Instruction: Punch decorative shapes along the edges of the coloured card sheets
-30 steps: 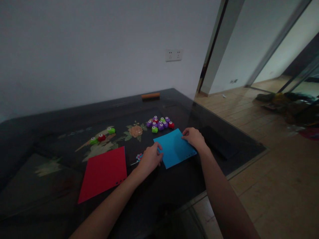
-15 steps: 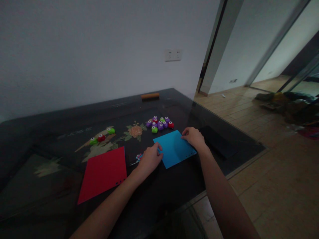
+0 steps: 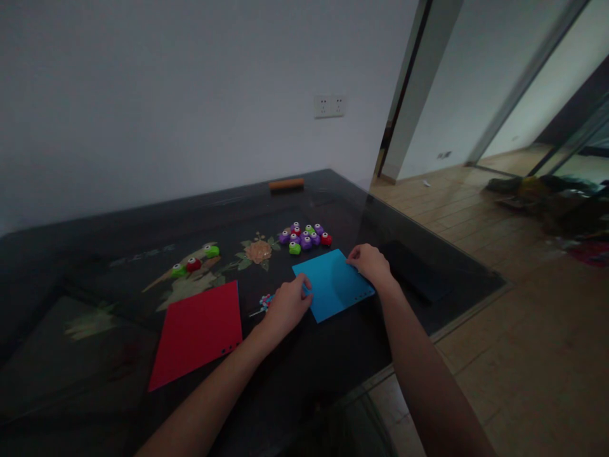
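Note:
A blue sheet of paper (image 3: 330, 282) with punched holes along its near right edge lies on the dark table. At its left edge, the curled thumb and index finger of my left hand (image 3: 288, 303) grip the paper. My right hand (image 3: 371, 263) pinches the upper right edge between thumb and fingertips. Just beyond the sheet sits a cluster of small purple, green and red toys with big eyes (image 3: 305, 240). Partly hidden behind my left hand is a small bunch of pink, white and blue pieces (image 3: 265, 301), with a thin light stick (image 3: 255, 313) beside it.
To the left lies a red sheet (image 3: 200, 330) with punched holes. Beyond it are two green toys and a red toy (image 3: 193, 264). A brown cylinder (image 3: 286, 184) rests near the wall; a black flat object (image 3: 416, 273) lies right of my right hand, near the table's edge.
My left hand has shifted very slightly to the right at the blue sheet's edge. The right hand and both sheets look the same.

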`<state>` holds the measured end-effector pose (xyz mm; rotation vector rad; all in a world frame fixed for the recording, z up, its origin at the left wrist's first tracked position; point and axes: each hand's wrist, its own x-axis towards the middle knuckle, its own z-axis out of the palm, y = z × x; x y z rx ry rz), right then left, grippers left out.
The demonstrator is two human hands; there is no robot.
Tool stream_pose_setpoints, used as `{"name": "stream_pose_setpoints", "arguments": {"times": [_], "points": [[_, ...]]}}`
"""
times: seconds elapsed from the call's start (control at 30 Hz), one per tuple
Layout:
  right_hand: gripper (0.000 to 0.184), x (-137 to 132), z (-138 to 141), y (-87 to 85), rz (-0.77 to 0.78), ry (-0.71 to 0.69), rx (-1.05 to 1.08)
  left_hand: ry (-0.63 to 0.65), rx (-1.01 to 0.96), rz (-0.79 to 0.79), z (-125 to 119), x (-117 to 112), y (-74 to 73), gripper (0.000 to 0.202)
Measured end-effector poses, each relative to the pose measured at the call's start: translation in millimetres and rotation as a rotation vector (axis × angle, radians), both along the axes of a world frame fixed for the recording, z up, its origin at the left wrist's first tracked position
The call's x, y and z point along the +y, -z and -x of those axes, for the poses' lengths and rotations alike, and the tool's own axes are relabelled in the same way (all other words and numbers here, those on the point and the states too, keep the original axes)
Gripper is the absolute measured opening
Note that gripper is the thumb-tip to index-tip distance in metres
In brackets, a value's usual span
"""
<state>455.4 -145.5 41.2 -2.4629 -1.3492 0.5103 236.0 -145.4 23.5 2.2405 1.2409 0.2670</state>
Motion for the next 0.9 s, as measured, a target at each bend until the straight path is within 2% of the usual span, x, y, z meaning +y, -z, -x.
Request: {"name": "stream_pose_setpoints", "arguments": {"times": [0.53,0.7,0.8,0.9], "points": [[0.012,-0.2,-1.4,1.8,-0.002,-0.002,-0.002,0.024,-0.01,-0.024,0.1,-0.8,4.2,0.013],[0.011,-1.7,-1.1,0.1,-0.013,-0.005,-0.016,0.015,-0.061,-0.039,3.3,-0.9,-6.3,0.014],[0.011,-1.8,-0.5,-0.3,-0.023,-0.005,-0.036,-0.007,-0.163,-0.042,18.2,2.0,-20.5,0.011],[0.011,-1.2,0.2,-0.1,-0.031,-0.012,-0.041,-0.074,-0.255,-0.066,53.1,9.3,-29.0,0.009]]}}
